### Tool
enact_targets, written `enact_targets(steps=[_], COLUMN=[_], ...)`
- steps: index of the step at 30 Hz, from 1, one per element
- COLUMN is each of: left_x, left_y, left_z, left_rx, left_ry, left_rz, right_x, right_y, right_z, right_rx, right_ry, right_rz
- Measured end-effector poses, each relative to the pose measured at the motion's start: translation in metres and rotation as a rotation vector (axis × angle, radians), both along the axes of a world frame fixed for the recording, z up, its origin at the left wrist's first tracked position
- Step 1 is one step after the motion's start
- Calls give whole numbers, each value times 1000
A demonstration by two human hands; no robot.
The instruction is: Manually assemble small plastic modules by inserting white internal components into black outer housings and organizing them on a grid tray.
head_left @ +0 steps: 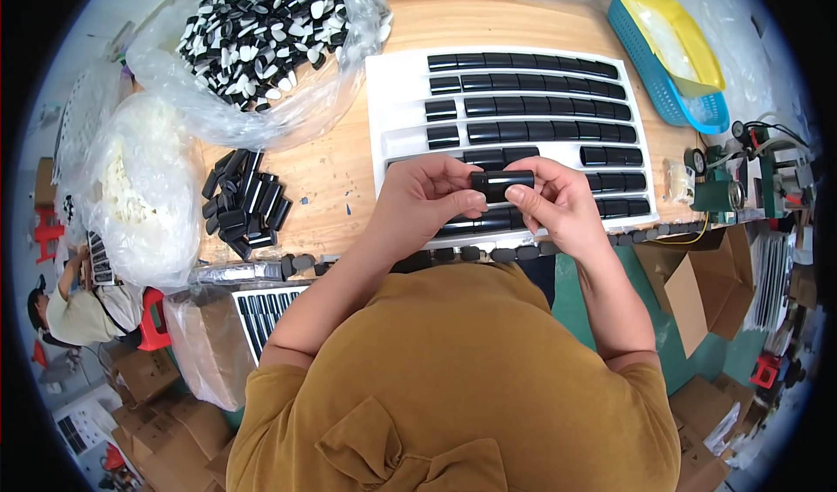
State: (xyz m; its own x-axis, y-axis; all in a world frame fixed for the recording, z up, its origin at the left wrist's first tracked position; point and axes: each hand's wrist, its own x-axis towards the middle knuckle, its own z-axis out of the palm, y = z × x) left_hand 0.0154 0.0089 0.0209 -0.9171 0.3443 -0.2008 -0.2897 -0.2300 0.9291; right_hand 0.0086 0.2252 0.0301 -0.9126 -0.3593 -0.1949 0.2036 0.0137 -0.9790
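A short, glossy black tube-like piece (503,181) is held level between my two hands, above a white tray. My left hand (417,203) pinches its left end between thumb and fingers. At its right end, my right hand (562,203) grips it the same way. Beneath my hands lies the white tray (380,91), with rows of similar black pieces (551,132) in its grooves. Gaps show in some rows, and my hands hide part of the nearer ones. Left of the tray, loose black pieces (248,197) lie heaped on the wooden table.
A clear bag (161,69) of black and white oval parts stands back left, beside another bag (144,222) with cream parts. Blue basket (623,30) and yellow tray (713,69) stand back right, near a green device (719,191). Dark pads (501,254) line the front edge. Another person (91,313) is far left.
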Motion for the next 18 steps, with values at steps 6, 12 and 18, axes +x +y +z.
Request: enact_targets(steps=[6, 12, 18], left_x=[3, -8, -11], left_y=[2, -12, 8], left_z=[-4, -10, -5], left_rx=[-7, -161, 508], left_ry=[-11, 60, -357], left_rz=[23, -79, -261], right_x=[-1, -3, 16], right_y=[-2, -7, -40], right_z=[-3, -10, -6], right_rx=[23, -38, -164], right_ry=[-9, -53, -173], right_rz=[15, 106, 261])
